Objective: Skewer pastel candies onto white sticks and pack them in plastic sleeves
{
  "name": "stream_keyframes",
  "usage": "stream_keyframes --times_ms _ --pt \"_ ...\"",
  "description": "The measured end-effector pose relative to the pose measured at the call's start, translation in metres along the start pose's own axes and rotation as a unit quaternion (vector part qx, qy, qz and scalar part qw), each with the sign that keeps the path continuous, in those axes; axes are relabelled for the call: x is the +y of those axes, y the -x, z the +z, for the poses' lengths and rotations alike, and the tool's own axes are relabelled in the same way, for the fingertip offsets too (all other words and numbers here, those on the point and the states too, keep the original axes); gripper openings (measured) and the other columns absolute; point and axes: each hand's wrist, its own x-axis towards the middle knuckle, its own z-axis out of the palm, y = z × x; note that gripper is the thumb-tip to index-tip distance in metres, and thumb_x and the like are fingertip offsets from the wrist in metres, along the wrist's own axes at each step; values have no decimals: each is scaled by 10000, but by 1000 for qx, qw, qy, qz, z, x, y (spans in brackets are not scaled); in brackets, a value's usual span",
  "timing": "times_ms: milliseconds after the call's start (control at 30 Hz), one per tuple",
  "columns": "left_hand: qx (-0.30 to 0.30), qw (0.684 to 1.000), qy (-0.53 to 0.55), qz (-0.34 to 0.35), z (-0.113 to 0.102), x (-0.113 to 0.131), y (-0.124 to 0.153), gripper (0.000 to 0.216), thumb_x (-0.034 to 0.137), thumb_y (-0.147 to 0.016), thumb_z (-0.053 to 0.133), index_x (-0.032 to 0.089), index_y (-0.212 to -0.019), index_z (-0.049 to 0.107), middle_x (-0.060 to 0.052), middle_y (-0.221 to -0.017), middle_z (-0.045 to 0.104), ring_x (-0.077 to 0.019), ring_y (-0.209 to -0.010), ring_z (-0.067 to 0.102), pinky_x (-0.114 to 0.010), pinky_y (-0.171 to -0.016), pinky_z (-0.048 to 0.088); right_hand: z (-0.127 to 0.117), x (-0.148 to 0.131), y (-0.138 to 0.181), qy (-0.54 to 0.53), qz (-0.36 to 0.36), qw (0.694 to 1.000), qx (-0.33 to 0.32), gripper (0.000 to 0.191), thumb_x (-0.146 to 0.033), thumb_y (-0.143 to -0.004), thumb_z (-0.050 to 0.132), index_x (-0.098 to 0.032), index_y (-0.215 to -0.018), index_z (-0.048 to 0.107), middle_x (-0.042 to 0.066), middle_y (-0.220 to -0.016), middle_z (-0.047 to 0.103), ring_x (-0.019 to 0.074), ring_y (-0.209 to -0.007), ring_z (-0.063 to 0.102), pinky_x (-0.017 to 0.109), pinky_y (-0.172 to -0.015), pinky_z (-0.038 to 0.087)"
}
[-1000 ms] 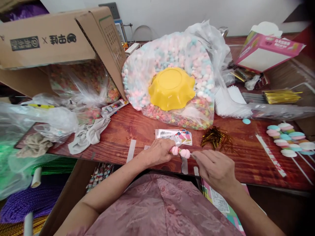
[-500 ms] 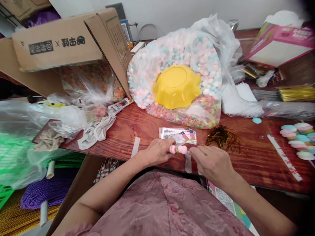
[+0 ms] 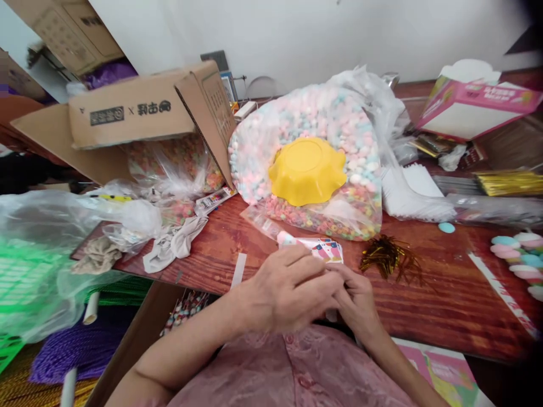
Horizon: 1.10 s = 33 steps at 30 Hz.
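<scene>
My left hand (image 3: 288,288) is closed over the near table edge, fingers curled round a clear plastic sleeve (image 3: 262,221) that sticks out up and to the left. A pink and pale blue marshmallow (image 3: 285,238) shows inside the sleeve just beyond my fingers. My right hand (image 3: 358,299) is pinched tight against my left hand's fingertips; what it grips is hidden. Just past both hands lies a small stack of printed cards (image 3: 327,250), and to their right a tangle of gold twist ties (image 3: 388,260).
A yellow bowl (image 3: 307,169) lies upside down on a big bag of pastel marshmallows (image 3: 297,113). A tipped cardboard box (image 3: 136,118) and crumpled cloths (image 3: 173,243) sit at the left. Finished marshmallow skewers (image 3: 517,254) lie far right on the wooden table (image 3: 445,294), a pink box (image 3: 475,102) behind them.
My hands have come together and my left hand now covers the pink marshmallows that showed between them. A clear sleeve now sticks out from my left hand. The camera has tilted up.
</scene>
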Motion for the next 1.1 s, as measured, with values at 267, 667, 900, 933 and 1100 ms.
stream_keyframes --times_ms 267,667,900,933,1100 --pt "229 808 493 -228 32 -53 7 680 655 -663 719 212 -1153 556 -90 -1051 660 -211 -910 648 -350 -765 536 7 0 -3 -62 -19 993 94 103 -191 -856 640 -219 -890 733 26 -809 726 157 -707 671 248 -627 542" --pt "238 673 682 -157 22 -55 -15 329 359 -745 763 183 -675 494 64 -616 472 -119 -628 590 -440 -942 503 23 -12 -1 -112 47 993 -5 156 -263 -891 578 -194 -802 686 14 -718 620 130 -661 555 243 -623 437" --pt "229 623 726 -177 28 -61 -10 434 403 -729 795 178 -656 432 72 -641 451 -111 -640 588 -483 -1020 466 29 -8 0 -363 271 887 -92 338 -456 -824 634 -179 -652 542 -47 -531 412 68 -461 265 214 -415 178" --pt "230 618 729 -183 29 -62 -9 446 400 -714 808 178 -655 425 74 -640 449 -110 -638 589 -488 -1026 462 30 -9 0 -359 266 890 -95 334 -450 -827 632 -179 -653 543 -46 -535 418 68 -465 274 212 -418 188" --pt "243 634 702 -216 35 -61 -9 407 349 -702 815 175 -660 450 74 -634 479 -112 -631 604 -481 -1008 474 35 -17 -1 -179 122 975 -56 225 -294 -890 570 -172 -711 629 -16 -602 538 98 -568 469 218 -550 380"
